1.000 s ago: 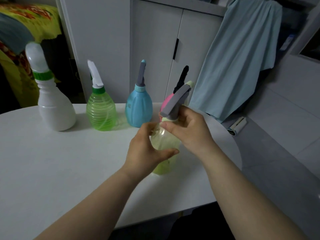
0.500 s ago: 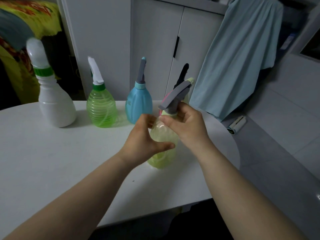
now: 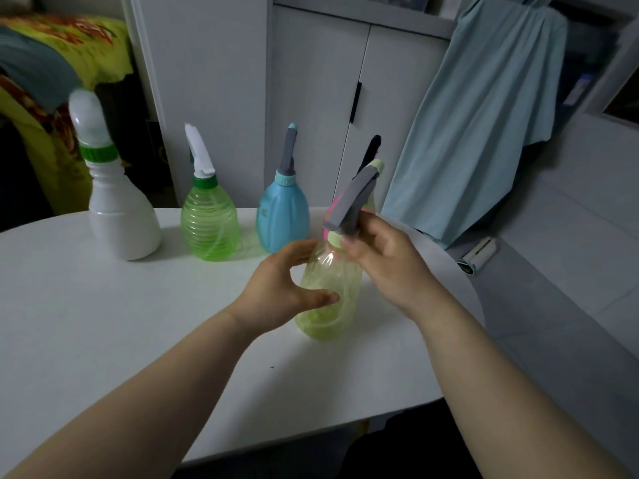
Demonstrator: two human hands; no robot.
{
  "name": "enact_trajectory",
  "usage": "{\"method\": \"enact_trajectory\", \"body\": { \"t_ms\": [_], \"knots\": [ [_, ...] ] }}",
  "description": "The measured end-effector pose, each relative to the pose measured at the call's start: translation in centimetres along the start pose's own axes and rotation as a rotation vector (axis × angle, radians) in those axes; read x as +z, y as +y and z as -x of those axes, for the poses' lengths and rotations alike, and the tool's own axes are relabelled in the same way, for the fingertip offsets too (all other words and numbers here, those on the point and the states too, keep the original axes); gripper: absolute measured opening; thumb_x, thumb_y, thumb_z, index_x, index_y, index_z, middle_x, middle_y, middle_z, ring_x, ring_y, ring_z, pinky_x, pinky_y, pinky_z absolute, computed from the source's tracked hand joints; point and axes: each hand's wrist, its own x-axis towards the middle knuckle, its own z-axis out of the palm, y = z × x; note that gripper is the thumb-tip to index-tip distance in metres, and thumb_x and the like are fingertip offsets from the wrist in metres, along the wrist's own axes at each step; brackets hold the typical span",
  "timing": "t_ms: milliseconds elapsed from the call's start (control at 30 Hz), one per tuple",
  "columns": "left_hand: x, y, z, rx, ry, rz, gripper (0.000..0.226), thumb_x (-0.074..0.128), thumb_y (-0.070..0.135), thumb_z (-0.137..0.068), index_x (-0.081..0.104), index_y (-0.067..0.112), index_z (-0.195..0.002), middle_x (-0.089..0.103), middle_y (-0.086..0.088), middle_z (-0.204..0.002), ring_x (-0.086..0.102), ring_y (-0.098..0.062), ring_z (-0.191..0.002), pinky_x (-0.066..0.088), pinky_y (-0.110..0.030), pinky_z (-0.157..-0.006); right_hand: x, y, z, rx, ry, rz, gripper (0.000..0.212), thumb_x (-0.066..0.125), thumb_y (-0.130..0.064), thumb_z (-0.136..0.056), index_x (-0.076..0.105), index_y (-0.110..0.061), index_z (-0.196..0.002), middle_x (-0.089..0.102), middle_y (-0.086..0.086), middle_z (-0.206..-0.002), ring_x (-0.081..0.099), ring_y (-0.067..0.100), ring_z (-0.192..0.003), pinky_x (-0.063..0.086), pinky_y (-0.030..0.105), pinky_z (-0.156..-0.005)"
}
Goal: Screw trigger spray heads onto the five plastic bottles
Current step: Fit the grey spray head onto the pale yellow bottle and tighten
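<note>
A pale yellow-green clear bottle (image 3: 328, 299) stands on the white table (image 3: 103, 323) in front of me. My left hand (image 3: 283, 288) wraps its body from the left. My right hand (image 3: 387, 261) pinches the neck collar of the grey trigger spray head (image 3: 351, 202) seated on top of it. Behind stand a white bottle (image 3: 121, 212), a green ribbed bottle (image 3: 209, 226) and a blue bottle (image 3: 281, 216), each with a spray head on. A pink bottle (image 3: 333, 203) with a black head (image 3: 371, 148) is mostly hidden behind the held one.
White cabinet doors (image 3: 311, 98) rise behind the table. A light blue cloth (image 3: 484, 115) hangs at the right. A small roller-like object (image 3: 479, 254) lies on the floor right of the table's rounded edge. Yellow patterned fabric (image 3: 69, 46) sits at the upper left.
My left hand's fingers have loosened and shifted lower on the bottle's body. The right hand has turned on the collar, and the grey head points more to the upper right.
</note>
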Motion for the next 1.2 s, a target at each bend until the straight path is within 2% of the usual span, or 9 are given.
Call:
{"method": "enact_trajectory", "body": {
  "t_ms": [167,267,367,500,633,833,933,1067,1200],
  "knots": [
    [0.1,0.0,0.0,0.01,0.014,-0.024,0.068,0.081,0.016,-0.057,0.05,0.015,-0.117,0.052,0.015,-0.1,0.047,0.006,-0.091,0.028,0.011,-0.073,2.4,0.4,-0.2,-0.08,0.418,0.027,0.031,0.073,-0.011,-0.067,0.051,-0.031,-0.07,0.059,-0.013,-0.073,0.056,-0.009,-0.066,0.044,0.006,-0.066],
    [0.2,0.0,0.0,0.007,0.011,-0.027,0.071,0.081,0.016,-0.057,0.048,0.014,-0.119,0.052,0.011,-0.104,0.047,0.002,-0.094,0.027,0.012,-0.073,3.3,0.6,-0.4,-0.065,0.511,0.009,0.039,0.075,-0.013,-0.065,0.041,-0.031,-0.072,0.053,-0.014,-0.076,0.052,-0.012,-0.065,0.041,0.004,-0.062],
    [0.1,-0.1,-0.1,0.003,-0.004,-0.018,0.068,0.081,0.017,-0.057,0.049,0.016,-0.117,0.052,0.016,-0.101,0.048,0.001,-0.096,0.028,0.011,-0.074,2.9,0.4,-0.2,-0.032,0.405,-0.042,0.035,0.071,-0.017,-0.07,0.042,-0.033,-0.08,0.053,-0.015,-0.086,0.053,-0.011,-0.079,0.043,0.006,-0.073],
    [0.1,-0.2,-0.1,-0.004,-0.01,0.012,0.063,0.081,0.015,-0.056,0.051,0.02,-0.111,0.054,0.017,-0.098,0.051,-0.002,-0.097,0.029,0.01,-0.076,1.4,0.3,0.4,-0.012,0.252,-0.104,0.023,0.063,-0.018,-0.078,0.053,-0.033,-0.092,0.061,0.001,-0.111,0.056,0.014,-0.107,0.043,0.036,-0.098],
    [0.1,-0.3,-0.1,-0.01,-0.009,0.004,0.066,0.081,0.016,-0.057,0.05,0.017,-0.115,0.055,0.009,-0.104,0.051,-0.005,-0.1,0.03,0.01,-0.076,0.7,0.5,0.1,-0.028,0.174,-0.152,0.027,0.061,-0.008,-0.078,0.06,-0.033,-0.088,0.066,0.002,-0.106,0.061,0.003,-0.093,0.049,0.02,-0.087],
    [0.1,-0.3,0.0,-0.002,-0.005,-0.01,0.068,0.081,0.016,-0.057,0.049,0.016,-0.117,0.055,0.006,-0.108,0.05,-0.005,-0.102,0.029,0.01,-0.076,2.5,1.0,-0.3,-0.098,0.401,-0.09,0.041,0.071,-0.002,-0.068,0.044,-0.031,-0.076,0.054,-0.008,-0.083,0.056,0.0,-0.077,0.046,0.008,-0.068],
    [0.1,-0.3,0.0,0.0,-0.004,-0.011,0.069,0.081,0.015,-0.057,0.048,0.015,-0.118,0.054,0.007,-0.108,0.049,-0.005,-0.101,0.029,0.01,-0.076,2.6,0.7,-0.1,-0.098,0.382,-0.079,0.041,0.07,-0.005,-0.07,0.044,-0.033,-0.083,0.055,-0.005,-0.094,0.056,-0.007,-0.084,0.044,0.005,-0.073],
    [0.1,-0.2,0.0,-0.004,-0.009,0.016,0.066,0.081,0.013,-0.057,0.05,0.016,-0.114,0.055,0.01,-0.102,0.051,-0.004,-0.098,0.031,0.008,-0.077,1.3,1.0,0.4,0.022,0.208,-0.117,0.038,0.06,-0.021,-0.081,0.05,-0.022,-0.118,0.057,0.002,-0.122,0.052,0.011,-0.115,0.042,0.021,-0.096],
    [0.1,-0.4,0.0,-0.005,-0.011,0.02,0.065,0.081,0.014,-0.057,0.05,0.017,-0.113,0.056,0.008,-0.105,0.052,-0.006,-0.102,0.037,-0.011,-0.086,0.9,1.2,0.4,0.004,0.184,-0.156,0.017,0.056,-0.023,-0.083,0.061,-0.035,-0.094,0.065,-0.014,-0.095,0.06,0.002,-0.093,0.046,0.011,-0.081]
  ]
}}
